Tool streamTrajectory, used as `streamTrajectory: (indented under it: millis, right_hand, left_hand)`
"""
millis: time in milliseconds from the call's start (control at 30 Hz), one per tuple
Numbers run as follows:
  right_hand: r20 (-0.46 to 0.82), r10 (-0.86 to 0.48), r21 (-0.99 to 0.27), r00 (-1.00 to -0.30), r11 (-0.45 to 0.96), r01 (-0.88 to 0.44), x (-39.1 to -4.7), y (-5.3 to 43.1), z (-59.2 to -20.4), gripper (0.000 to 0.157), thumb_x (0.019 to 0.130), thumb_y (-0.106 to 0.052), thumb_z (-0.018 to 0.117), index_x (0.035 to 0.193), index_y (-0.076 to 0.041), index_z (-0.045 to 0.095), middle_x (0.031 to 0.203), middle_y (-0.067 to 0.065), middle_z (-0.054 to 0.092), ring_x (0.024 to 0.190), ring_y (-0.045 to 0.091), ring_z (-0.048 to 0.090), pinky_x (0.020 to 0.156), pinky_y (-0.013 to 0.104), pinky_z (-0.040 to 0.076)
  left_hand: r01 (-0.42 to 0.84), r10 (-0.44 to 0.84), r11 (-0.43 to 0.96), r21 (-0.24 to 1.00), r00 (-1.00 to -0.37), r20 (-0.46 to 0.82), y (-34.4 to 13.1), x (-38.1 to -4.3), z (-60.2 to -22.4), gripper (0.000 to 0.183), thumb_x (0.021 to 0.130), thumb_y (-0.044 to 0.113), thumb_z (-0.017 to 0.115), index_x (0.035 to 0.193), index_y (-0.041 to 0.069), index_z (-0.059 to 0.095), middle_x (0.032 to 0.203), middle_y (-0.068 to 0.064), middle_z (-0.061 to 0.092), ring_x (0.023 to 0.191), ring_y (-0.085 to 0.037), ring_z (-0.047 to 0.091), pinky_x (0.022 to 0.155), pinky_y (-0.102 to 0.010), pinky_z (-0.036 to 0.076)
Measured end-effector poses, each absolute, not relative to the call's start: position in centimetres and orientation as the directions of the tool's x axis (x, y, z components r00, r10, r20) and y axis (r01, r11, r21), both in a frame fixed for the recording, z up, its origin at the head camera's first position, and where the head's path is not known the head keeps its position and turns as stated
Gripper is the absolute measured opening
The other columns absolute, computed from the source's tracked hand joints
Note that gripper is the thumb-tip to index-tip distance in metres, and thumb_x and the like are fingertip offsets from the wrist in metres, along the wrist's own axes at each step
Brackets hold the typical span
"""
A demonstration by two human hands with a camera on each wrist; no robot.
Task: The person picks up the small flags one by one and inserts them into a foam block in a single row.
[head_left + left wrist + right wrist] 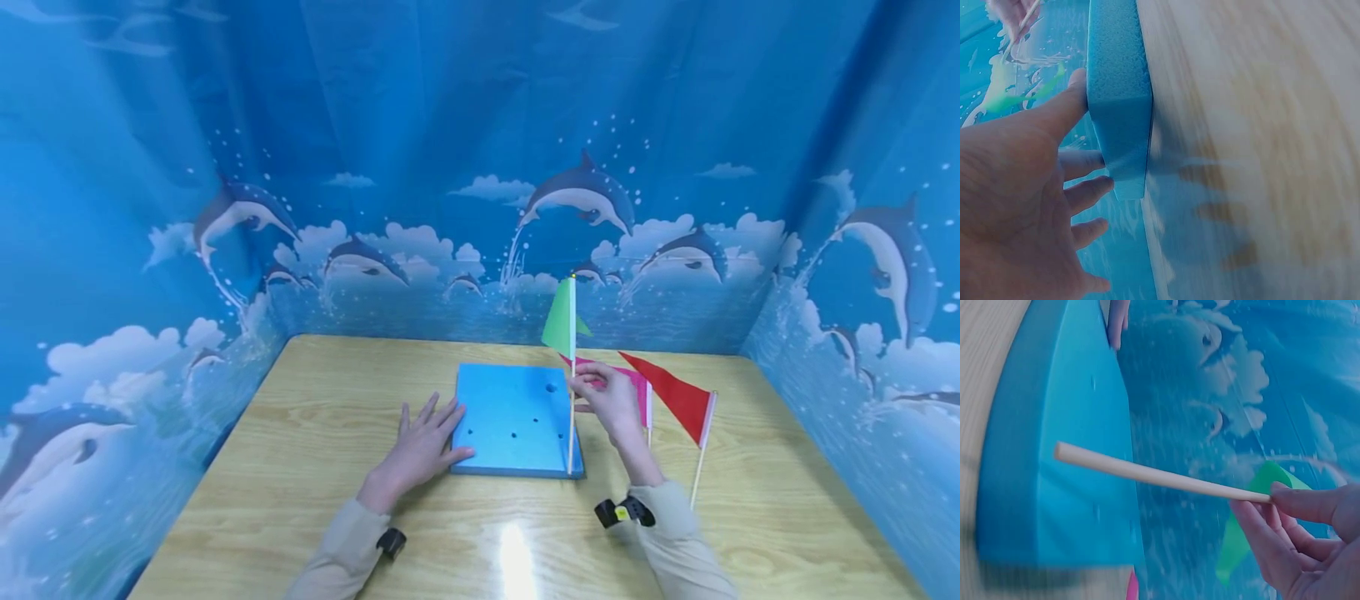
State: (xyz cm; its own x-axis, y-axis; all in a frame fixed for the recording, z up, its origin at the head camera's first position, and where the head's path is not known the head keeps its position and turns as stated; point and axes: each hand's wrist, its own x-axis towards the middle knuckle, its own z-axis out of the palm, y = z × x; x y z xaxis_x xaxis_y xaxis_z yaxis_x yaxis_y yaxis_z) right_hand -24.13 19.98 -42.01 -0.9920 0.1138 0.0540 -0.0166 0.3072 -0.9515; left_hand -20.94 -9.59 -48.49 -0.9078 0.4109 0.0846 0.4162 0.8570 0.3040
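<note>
A blue foam board [495, 408] with several small holes in its top lies on the table. My left hand [420, 450] rests at its left side with fingers spread and mostly straight; in the left wrist view the thumb [1072, 103] and some fingertips touch the foam. Between thumb and fingers, my right hand [611, 404] pinches the wooden stick [1166, 478] of a green flag [558, 325]. That flag is held roughly upright, cloth at the top. The stick's bare lower end appears over the board's front right part, seemingly above the surface.
Right of the board are a pink flag [641, 400], partly hidden by my right hand, and a red triangular flag [678, 408] on a stick. The wooden table [337, 392] is enclosed by a blue dolphin-print curtain [450, 125] behind and at both sides.
</note>
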Motion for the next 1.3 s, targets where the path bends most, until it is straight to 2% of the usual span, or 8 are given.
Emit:
streamTrajectory:
  millis: [167, 400, 667, 900, 1300]
  right_hand:
    - [0.088, 0.123, -0.956, -0.988, 0.288, -0.049, -24.8, 17.2, -41.7, 0.026, 0.085, -0.016, 0.067, 0.108, -0.005, 0.062, 0.097, 0.016, 0.064, 0.077, 0.023, 0.067, 0.062, 0.037, 0.057]
    - [0.211, 0.114, -0.963, -0.971, 0.193, -0.187, -25.7, 13.5, -41.6, 0.025, 0.083, -0.016, 0.068, 0.105, -0.006, 0.064, 0.093, 0.015, 0.063, 0.075, 0.023, 0.066, 0.060, 0.032, 0.057]
    - [0.335, 0.049, -0.940, -0.941, 0.079, -0.331, -24.9, 10.0, -40.5, 0.021, 0.086, -0.009, 0.064, 0.105, -0.002, 0.062, 0.095, 0.019, 0.061, 0.081, 0.038, 0.063, 0.065, 0.037, 0.057]
    - [0.428, -0.040, -0.901, -0.903, 0.060, -0.430, -24.5, 8.0, -40.3, 0.019, 0.087, -0.006, 0.062, 0.105, 0.000, 0.062, 0.094, 0.022, 0.062, 0.080, 0.040, 0.062, 0.066, 0.039, 0.057]
    - [0.465, -0.075, -0.876, -0.882, 0.105, -0.470, -24.5, 6.6, -41.8, 0.021, 0.086, -0.006, 0.063, 0.104, 0.004, 0.062, 0.090, 0.019, 0.065, 0.075, 0.033, 0.065, 0.063, 0.036, 0.057]
  left_hand:
    - [0.426, 0.417, 0.853, 0.302, -0.904, 0.098, -9.6, -20.9, -48.5, 0.074, 0.086, 0.058, 0.048, 0.145, 0.017, 0.029, 0.151, -0.003, 0.025, 0.141, -0.031, 0.010, 0.105, -0.067, 0.003]
    - [0.419, 0.410, 0.870, 0.260, -0.907, 0.091, -9.4, -21.0, -48.5, 0.074, 0.086, 0.060, 0.046, 0.145, 0.018, 0.028, 0.151, -0.002, 0.024, 0.140, -0.031, 0.012, 0.105, -0.067, 0.006]
    - [0.421, 0.412, 0.875, 0.241, -0.907, 0.089, -9.2, -21.1, -48.4, 0.074, 0.086, 0.059, 0.047, 0.144, 0.016, 0.031, 0.150, -0.003, 0.027, 0.140, -0.034, 0.013, 0.104, -0.068, 0.008]
    - [0.420, 0.411, 0.877, 0.231, -0.907, 0.088, -9.2, -21.2, -48.3, 0.075, 0.086, 0.059, 0.047, 0.144, 0.015, 0.032, 0.150, -0.003, 0.028, 0.139, -0.034, 0.014, 0.104, -0.068, 0.009]
    - [0.418, 0.408, 0.874, 0.247, -0.908, 0.091, -9.4, -21.1, -48.4, 0.074, 0.086, 0.058, 0.049, 0.143, 0.014, 0.034, 0.149, -0.004, 0.030, 0.140, -0.034, 0.014, 0.103, -0.069, 0.009]
